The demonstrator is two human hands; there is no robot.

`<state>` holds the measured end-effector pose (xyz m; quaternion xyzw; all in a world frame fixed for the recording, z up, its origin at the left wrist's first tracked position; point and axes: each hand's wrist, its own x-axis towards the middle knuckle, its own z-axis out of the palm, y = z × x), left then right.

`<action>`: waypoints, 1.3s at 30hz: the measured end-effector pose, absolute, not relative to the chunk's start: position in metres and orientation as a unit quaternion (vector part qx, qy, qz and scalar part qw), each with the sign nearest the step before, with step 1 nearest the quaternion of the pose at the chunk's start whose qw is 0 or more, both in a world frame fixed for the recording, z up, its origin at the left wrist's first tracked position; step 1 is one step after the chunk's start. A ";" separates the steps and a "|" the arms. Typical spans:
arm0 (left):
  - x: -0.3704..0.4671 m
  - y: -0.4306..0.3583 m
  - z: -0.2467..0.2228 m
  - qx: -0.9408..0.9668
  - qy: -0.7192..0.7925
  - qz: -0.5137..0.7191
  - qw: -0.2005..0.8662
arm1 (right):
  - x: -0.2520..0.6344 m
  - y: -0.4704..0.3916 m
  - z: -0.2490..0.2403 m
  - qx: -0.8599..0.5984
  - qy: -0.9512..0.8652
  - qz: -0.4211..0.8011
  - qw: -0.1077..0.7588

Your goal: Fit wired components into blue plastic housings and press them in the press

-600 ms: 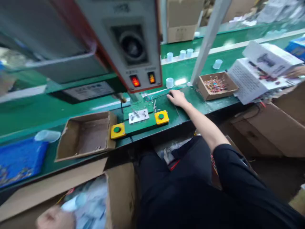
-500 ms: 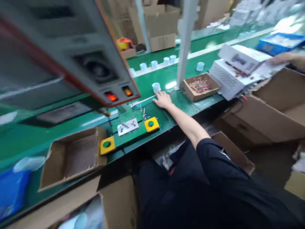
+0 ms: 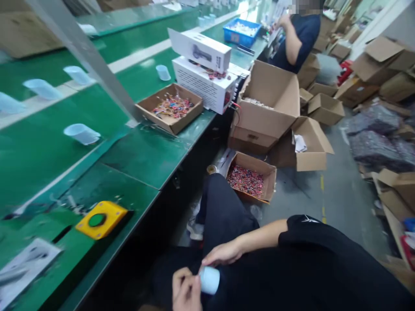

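Over my lap, low in the head view, a small pale-blue plastic cup (image 3: pixel 210 280) lies on its side between my two hands. The curled fingers of my left hand (image 3: pixel 186 290) press against the cup's left end. My right hand (image 3: pixel 223 255) reaches in from above, its fingertips closed at the cup's upper left rim. Part of the right hand's grip is hidden behind the cup. Another translucent cup (image 3: pixel 82 134) stands on the green bench (image 3: pixel 129 155). Nearer the bench edge sits a yellow box with a green push button (image 3: pixel 97 220), beside a metal plate (image 3: pixel 27 270).
A shallow carton of wired parts (image 3: pixel 175 108) and white printed boxes (image 3: pixel 204 77) stand along the bench. On the floor are a carton of small coloured parts (image 3: pixel 248 181) and a larger open carton (image 3: pixel 266 116). A co-worker (image 3: pixel 296 41) is farther back. A slanted post (image 3: pixel 87 60) rises from the bench.
The view has swung right and down. My right hand has left the bench beside a cup and come back to my lap. My left hand and the held cup have come into view.
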<state>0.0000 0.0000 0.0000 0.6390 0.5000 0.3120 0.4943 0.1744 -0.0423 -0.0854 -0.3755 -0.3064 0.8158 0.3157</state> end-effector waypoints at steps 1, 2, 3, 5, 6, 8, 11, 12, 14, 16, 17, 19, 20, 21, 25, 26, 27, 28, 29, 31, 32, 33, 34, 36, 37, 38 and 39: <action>0.007 0.006 -0.001 0.612 0.486 0.324 0.533 | 0.178 -0.045 -0.089 -0.382 -0.243 0.830 0.326; 0.011 0.014 0.000 0.572 0.470 0.333 0.584 | 0.183 -0.044 -0.090 -0.386 -0.196 0.835 0.340; 0.014 0.020 0.002 0.525 0.447 0.337 0.641 | 0.188 -0.042 -0.088 -0.386 -0.176 0.832 0.358; 0.018 0.029 0.010 0.438 0.392 0.338 0.735 | 0.196 -0.036 -0.081 -0.353 -0.180 0.835 0.380; 0.019 0.030 0.015 0.407 0.369 0.339 0.764 | 0.200 -0.034 -0.076 -0.324 -0.192 0.845 0.380; 0.021 0.027 0.024 0.372 0.350 0.344 0.788 | 0.204 -0.034 -0.065 -0.272 -0.225 0.863 0.361; 0.021 0.017 0.026 0.420 0.421 0.319 0.738 | 0.209 -0.038 -0.052 -0.285 -0.285 0.839 0.366; 0.019 0.015 0.023 0.463 0.450 0.292 0.706 | 0.210 -0.038 -0.050 -0.297 -0.297 0.823 0.383; 0.014 0.012 0.017 0.548 0.480 0.202 0.655 | 0.211 -0.035 -0.049 -0.292 -0.306 0.818 0.390; 0.010 0.010 0.013 0.602 0.484 0.121 0.623 | 0.208 -0.031 -0.047 -0.267 -0.296 0.841 0.365; 0.009 0.009 0.012 0.614 0.484 0.103 0.614 | 0.206 -0.030 -0.045 -0.261 -0.284 0.853 0.353; 0.010 0.009 0.011 0.618 0.493 0.118 0.601 | 0.203 -0.028 -0.041 -0.261 -0.235 0.865 0.357; 0.010 0.010 0.012 0.613 0.497 0.133 0.600 | 0.203 -0.026 -0.038 -0.265 -0.206 0.866 0.370; 0.011 0.012 0.013 0.611 0.496 0.141 0.600 | 0.203 -0.025 -0.034 -0.266 -0.175 0.865 0.387; 0.010 0.029 0.026 0.668 0.467 0.078 0.574 | 0.213 -0.015 -0.020 -0.233 -0.064 0.858 0.453; 0.008 0.033 0.029 0.687 0.460 0.065 0.559 | 0.217 -0.012 -0.017 -0.227 -0.044 0.855 0.464; 0.005 0.038 0.033 0.700 0.460 0.066 0.542 | 0.220 -0.009 -0.014 -0.230 -0.032 0.849 0.476; 0.002 0.041 0.037 0.709 0.466 0.076 0.524 | 0.223 -0.006 -0.011 -0.242 -0.032 0.838 0.488; -0.002 0.044 0.039 0.713 0.475 0.091 0.507 | 0.227 -0.003 -0.010 -0.261 -0.041 0.823 0.502; -0.009 0.047 0.044 0.714 0.497 0.122 0.478 | 0.232 0.000 -0.009 -0.299 -0.087 0.789 0.530; -0.012 0.047 0.046 0.713 0.505 0.131 0.469 | 0.235 0.001 -0.009 -0.313 -0.123 0.773 0.538; -0.014 0.046 0.048 0.709 0.511 0.135 0.467 | 0.238 0.002 -0.009 -0.326 -0.162 0.758 0.541; -0.015 0.044 0.049 0.702 0.512 0.138 0.474 | 0.240 0.002 -0.010 -0.342 -0.202 0.744 0.538; -0.016 0.040 0.052 0.681 0.508 0.159 0.503 | 0.243 0.002 -0.012 -0.389 -0.270 0.705 0.528; -0.015 0.038 0.054 0.670 0.501 0.175 0.519 | 0.245 0.002 -0.013 -0.413 -0.291 0.682 0.529; -0.014 0.036 0.055 0.663 0.493 0.195 0.529 | 0.245 0.002 -0.014 -0.430 -0.302 0.662 0.535; -0.013 0.035 0.056 0.661 0.485 0.214 0.531 | 0.245 0.002 -0.015 -0.438 -0.306 0.647 0.544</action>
